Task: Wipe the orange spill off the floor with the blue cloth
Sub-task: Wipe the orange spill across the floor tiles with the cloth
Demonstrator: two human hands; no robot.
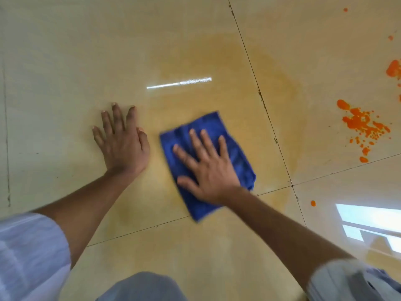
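The right hand (209,170) presses flat on the blue cloth (208,164), fingers (196,139) spread wide and straight on top of it. Just left of the cloth, the left hand (122,144) rests open-palmed on the floor (65,61). Orange spill (362,124) blotches lie well right of the cloth.

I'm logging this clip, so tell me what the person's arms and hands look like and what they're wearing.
Both forearms are bare, and the left hand and right hand wear no gloves, rings or watch that show. A white sleeve covers the left upper arm, and a pale grey-white sleeve, blurred, covers the right.
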